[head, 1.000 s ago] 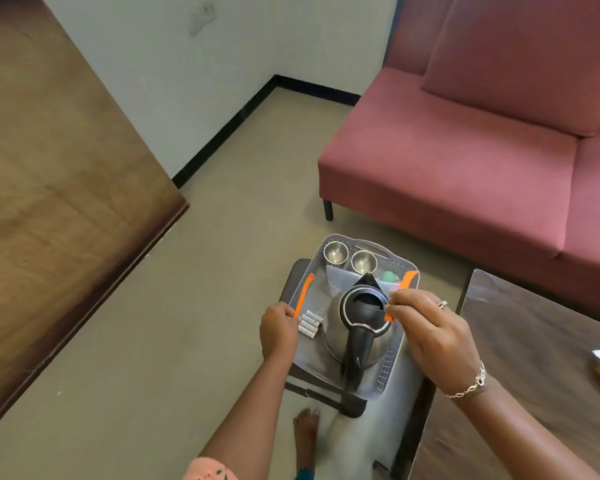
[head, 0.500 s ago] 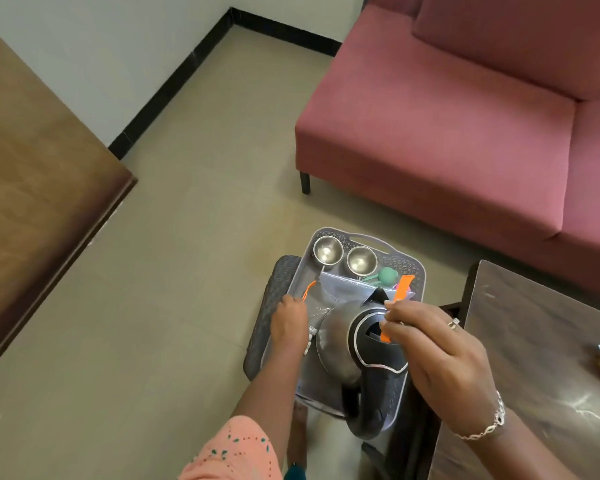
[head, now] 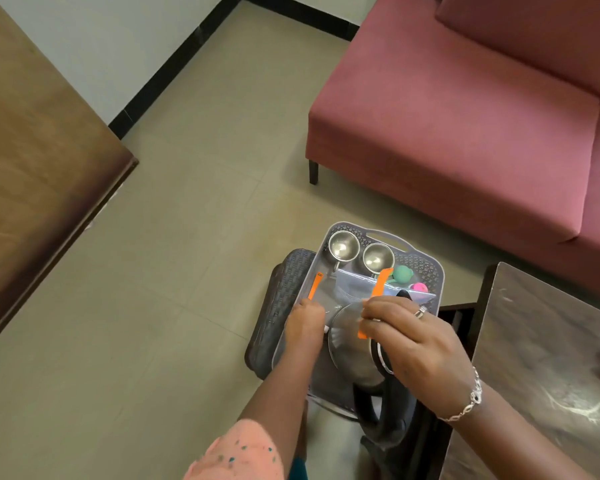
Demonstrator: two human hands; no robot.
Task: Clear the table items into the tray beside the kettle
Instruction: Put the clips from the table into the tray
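A grey tray (head: 426,268) sits on a dark woven stool (head: 281,292). In it stand a steel kettle (head: 350,355) with a black handle, two steel cups (head: 343,245) (head: 378,257), a green ball (head: 402,273) and a pink ball (head: 419,288). A clear plastic bag (head: 354,284) with orange edge strips is stretched over the tray above the kettle. My left hand (head: 305,323) pinches the bag's left orange strip. My right hand (head: 413,344) pinches the right strip over the kettle's lid. A small white tip shows beside my left hand.
A dark wooden table (head: 551,358) stands at the right, close to the tray, with a small object at its right edge. A red sofa (head: 465,133) fills the far right. A brown wooden surface (head: 32,168) lies at the left, with tiled floor between.
The view has tilted down and come closer. Both hands keep hold of the bag. The white batteries seen beside my left hand are now mostly hidden under it.
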